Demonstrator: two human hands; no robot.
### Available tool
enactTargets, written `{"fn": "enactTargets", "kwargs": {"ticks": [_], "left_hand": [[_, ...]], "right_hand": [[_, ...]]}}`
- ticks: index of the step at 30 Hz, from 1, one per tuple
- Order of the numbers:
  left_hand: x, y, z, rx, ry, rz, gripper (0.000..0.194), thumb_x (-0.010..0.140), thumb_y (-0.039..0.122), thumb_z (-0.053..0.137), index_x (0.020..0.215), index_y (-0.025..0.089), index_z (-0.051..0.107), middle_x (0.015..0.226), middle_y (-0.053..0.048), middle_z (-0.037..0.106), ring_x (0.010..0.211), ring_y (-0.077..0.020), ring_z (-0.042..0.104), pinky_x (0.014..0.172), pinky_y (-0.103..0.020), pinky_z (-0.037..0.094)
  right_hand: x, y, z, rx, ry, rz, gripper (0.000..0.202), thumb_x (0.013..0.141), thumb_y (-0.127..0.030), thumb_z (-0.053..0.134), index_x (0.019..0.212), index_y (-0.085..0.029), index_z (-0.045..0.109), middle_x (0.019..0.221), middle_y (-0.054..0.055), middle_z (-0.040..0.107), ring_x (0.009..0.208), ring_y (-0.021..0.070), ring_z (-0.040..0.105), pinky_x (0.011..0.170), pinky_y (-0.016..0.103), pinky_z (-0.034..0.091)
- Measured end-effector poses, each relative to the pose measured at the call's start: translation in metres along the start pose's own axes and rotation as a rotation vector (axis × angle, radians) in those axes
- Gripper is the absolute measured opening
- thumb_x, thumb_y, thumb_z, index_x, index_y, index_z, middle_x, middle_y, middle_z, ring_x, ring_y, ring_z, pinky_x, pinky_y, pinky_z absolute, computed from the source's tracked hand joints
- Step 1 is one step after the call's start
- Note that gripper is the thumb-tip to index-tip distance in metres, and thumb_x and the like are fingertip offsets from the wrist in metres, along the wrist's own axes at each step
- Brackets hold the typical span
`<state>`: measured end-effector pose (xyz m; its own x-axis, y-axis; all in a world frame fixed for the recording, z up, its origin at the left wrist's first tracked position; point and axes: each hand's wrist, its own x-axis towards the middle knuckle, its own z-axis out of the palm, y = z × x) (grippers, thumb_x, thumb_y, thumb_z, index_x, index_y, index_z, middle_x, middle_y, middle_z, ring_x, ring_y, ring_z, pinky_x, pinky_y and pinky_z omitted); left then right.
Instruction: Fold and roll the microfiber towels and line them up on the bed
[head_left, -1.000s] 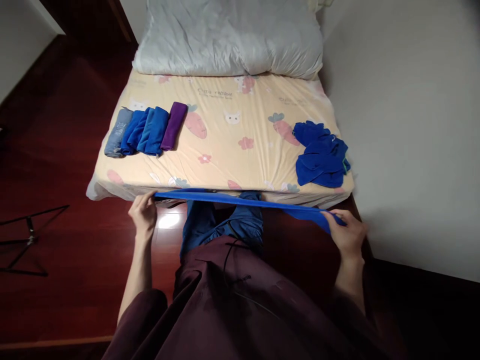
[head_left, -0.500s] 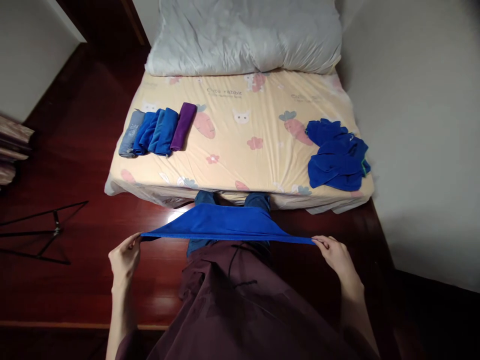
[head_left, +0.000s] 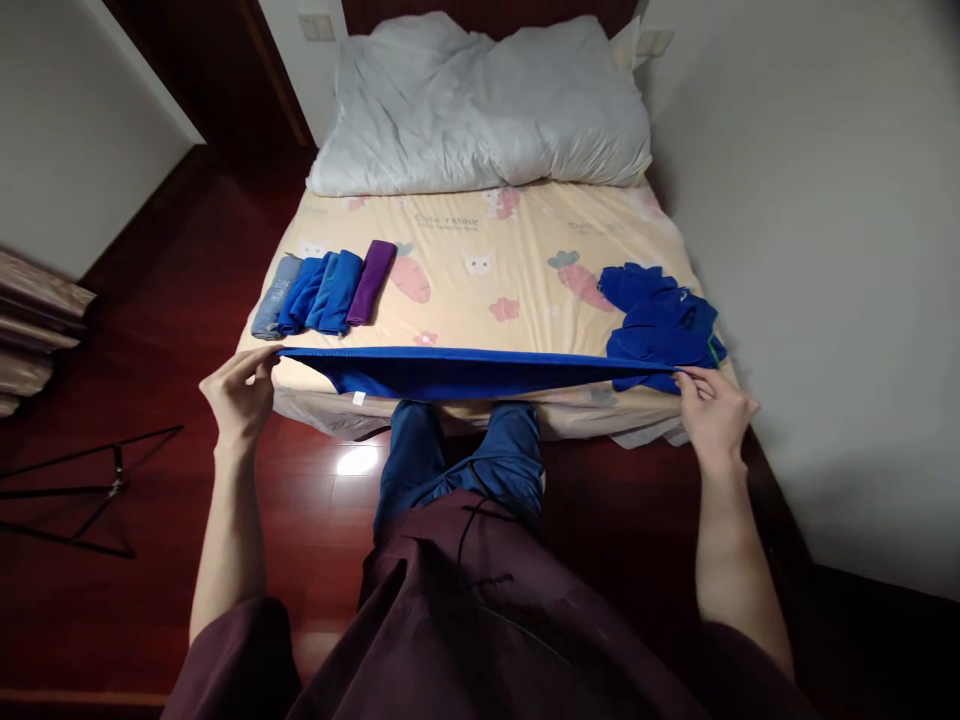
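Observation:
A blue towel (head_left: 457, 372) is stretched taut between my hands, over the near edge of the bed. My left hand (head_left: 241, 392) is closed, pinching its left corner. At the other end my right hand (head_left: 716, 412) grips the right corner between thumb and fingers. A small white tag (head_left: 359, 398) hangs from the towel's lower left. Beyond my left hand lie a rolled grey towel (head_left: 276, 300), folded or rolled blue towels (head_left: 334, 292) and a rolled purple towel (head_left: 373, 283). A heap of crumpled blue cloths (head_left: 660, 318) lies near my right hand, partly behind the stretched towel.
The bed has a yellow patterned sheet (head_left: 465, 300), with a bunched pale quilt (head_left: 480, 110) at its far end. Black tripod legs (head_left: 112, 485) stand on the dark red floor (head_left: 322, 560) at left. A wall (head_left: 825, 250) runs along the right.
Both hands have risen and moved forward with the blue towel, from in front of my legs to over the bed's near edge. My view has tilted up, showing more beyond the quilt.

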<state>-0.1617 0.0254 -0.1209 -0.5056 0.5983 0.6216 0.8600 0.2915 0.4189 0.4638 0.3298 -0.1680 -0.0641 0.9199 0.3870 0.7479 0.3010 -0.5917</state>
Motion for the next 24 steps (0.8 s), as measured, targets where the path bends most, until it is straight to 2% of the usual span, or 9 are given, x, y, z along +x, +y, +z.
{"fn": "enactTargets", "kwargs": {"ticks": [3, 6, 9, 11, 14, 16, 18, 22, 24], "left_hand": [[-0.020, -0.003, -0.002, -0.021, -0.035, 0.031, 0.026, 0.099, 0.033, 0.056, 0.104, 0.026, 0.081, 0.094, 0.005, 0.080, 0.085, -0.0129, 0.073, 0.080, -0.026, 0.056], [-0.061, -0.011, -0.009, -0.096, -0.212, 0.005, 0.026, 0.097, 0.032, 0.055, 0.103, 0.027, 0.080, 0.091, 0.003, 0.079, 0.083, -0.0155, 0.074, 0.077, -0.027, 0.057], [-0.104, -0.018, -0.025, -0.163, -0.395, -0.089, 0.027, 0.096, 0.033, 0.055, 0.103, 0.024, 0.079, 0.094, -0.002, 0.080, 0.084, -0.0192, 0.076, 0.075, -0.029, 0.058], [-0.126, -0.021, -0.037, -0.188, -0.471, -0.175, 0.027, 0.095, 0.037, 0.056, 0.102, 0.024, 0.079, 0.097, -0.003, 0.080, 0.086, -0.0210, 0.077, 0.078, -0.031, 0.060], [-0.138, -0.023, -0.050, -0.190, -0.543, -0.272, 0.027, 0.094, 0.041, 0.058, 0.103, 0.025, 0.078, 0.098, -0.003, 0.081, 0.088, -0.0229, 0.078, 0.084, -0.035, 0.062], [-0.129, -0.024, -0.049, -0.183, -0.590, -0.293, 0.029, 0.093, 0.044, 0.058, 0.104, 0.026, 0.078, 0.099, -0.003, 0.081, 0.091, -0.0244, 0.078, 0.086, -0.037, 0.063], [-0.107, -0.022, -0.037, -0.168, -0.626, -0.284, 0.033, 0.091, 0.047, 0.058, 0.105, 0.026, 0.078, 0.096, -0.004, 0.081, 0.091, -0.0263, 0.078, 0.088, -0.038, 0.064], [-0.031, -0.009, 0.013, -0.136, -0.675, -0.244, 0.037, 0.086, 0.051, 0.059, 0.096, 0.021, 0.080, 0.085, -0.006, 0.080, 0.089, -0.0294, 0.078, 0.085, -0.040, 0.064], [0.014, 0.000, 0.041, -0.162, -0.681, -0.232, 0.037, 0.085, 0.048, 0.060, 0.094, 0.018, 0.080, 0.086, -0.008, 0.080, 0.090, -0.0285, 0.078, 0.086, -0.039, 0.064]], "right_hand": [[-0.020, 0.006, -0.005, -0.018, 0.019, -0.065, 0.040, 0.094, -0.050, 0.058, 0.102, -0.015, 0.076, 0.102, 0.016, 0.079, 0.089, 0.0263, 0.077, 0.091, 0.041, 0.060], [-0.059, 0.021, -0.008, 0.014, -0.034, -0.076, 0.039, 0.091, -0.052, 0.060, 0.099, -0.018, 0.078, 0.102, 0.014, 0.080, 0.088, 0.0267, 0.078, 0.090, 0.042, 0.063], [-0.097, 0.041, -0.019, 0.015, -0.143, 0.009, 0.036, 0.089, -0.050, 0.062, 0.100, -0.020, 0.079, 0.104, 0.011, 0.081, 0.092, 0.0275, 0.079, 0.093, 0.042, 0.063], [-0.114, 0.053, -0.031, 0.007, -0.211, 0.076, 0.035, 0.087, -0.051, 0.063, 0.099, -0.022, 0.079, 0.098, 0.009, 0.082, 0.090, 0.0292, 0.080, 0.092, 0.043, 0.063], [-0.119, 0.062, -0.050, 0.026, -0.246, 0.123, 0.032, 0.083, -0.053, 0.064, 0.091, -0.026, 0.078, 0.086, 0.008, 0.081, 0.083, 0.0326, 0.080, 0.087, 0.046, 0.065], [-0.108, 0.061, -0.056, 0.010, -0.274, 0.135, 0.028, 0.083, -0.052, 0.063, 0.090, -0.029, 0.077, 0.085, 0.007, 0.081, 0.084, 0.0341, 0.080, 0.087, 0.048, 0.065], [-0.086, 0.057, -0.054, -0.013, -0.322, 0.131, 0.026, 0.084, -0.051, 0.061, 0.092, -0.030, 0.076, 0.087, 0.007, 0.081, 0.088, 0.0346, 0.080, 0.091, 0.050, 0.064], [-0.015, 0.045, -0.020, 0.061, -0.387, 0.096, 0.024, 0.086, -0.044, 0.062, 0.094, -0.024, 0.073, 0.086, 0.011, 0.080, 0.086, 0.0322, 0.080, 0.084, 0.044, 0.065], [0.029, 0.035, 0.004, 0.099, -0.394, 0.093, 0.016, 0.087, -0.034, 0.063, 0.093, -0.021, 0.071, 0.084, 0.012, 0.079, 0.082, 0.0286, 0.080, 0.077, 0.037, 0.064]]}}
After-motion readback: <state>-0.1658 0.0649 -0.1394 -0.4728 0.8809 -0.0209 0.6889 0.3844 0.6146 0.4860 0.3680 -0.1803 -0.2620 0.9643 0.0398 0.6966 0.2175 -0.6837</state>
